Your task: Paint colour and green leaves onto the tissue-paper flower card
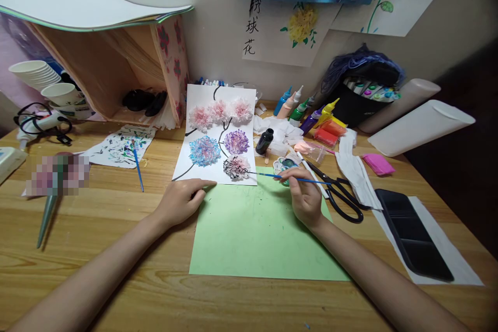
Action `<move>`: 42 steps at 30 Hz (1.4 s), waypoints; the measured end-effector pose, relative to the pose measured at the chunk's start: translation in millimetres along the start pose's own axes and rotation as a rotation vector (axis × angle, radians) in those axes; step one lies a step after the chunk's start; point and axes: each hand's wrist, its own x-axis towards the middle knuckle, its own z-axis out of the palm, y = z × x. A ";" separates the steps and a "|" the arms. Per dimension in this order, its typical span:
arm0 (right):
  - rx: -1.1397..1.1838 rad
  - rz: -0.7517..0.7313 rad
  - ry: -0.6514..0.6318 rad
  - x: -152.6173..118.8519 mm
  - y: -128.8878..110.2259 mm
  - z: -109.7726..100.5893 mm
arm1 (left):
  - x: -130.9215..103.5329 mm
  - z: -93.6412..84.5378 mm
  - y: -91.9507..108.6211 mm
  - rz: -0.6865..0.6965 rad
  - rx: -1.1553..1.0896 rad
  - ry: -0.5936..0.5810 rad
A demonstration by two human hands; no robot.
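A white sheet (197, 174) leans up at the back of the table, bearing several fluffy paper flowers and black painted branches. My right hand (305, 196) pinches a thin blue paintbrush (288, 177); its tip is at the lower right flower (236, 166), white and pink with black edges. My left hand (182, 199) holds nothing; its index finger is stretched along the sheet's bottom edge, the thumb apart and the other fingers partly curled. Beside the sheet stands an uncapped black bottle (264, 141). A paint palette (287, 165) lies behind my right hand, partly hidden. Green paper (260, 233) lies below both hands.
To the right are black-handled scissors (344, 198), a black phone (414, 236) and a pink packet (378, 164). Paint bottles (299, 110) stand at the back. On the left, another brush (137, 166) rests on a paint-stained tissue (116, 148) near a box (171, 62).
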 end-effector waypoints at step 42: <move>-0.122 0.064 0.228 129.2 -3.8 -15.2 | -1.9 -5.8 3.6 -0.018 0.015 -0.007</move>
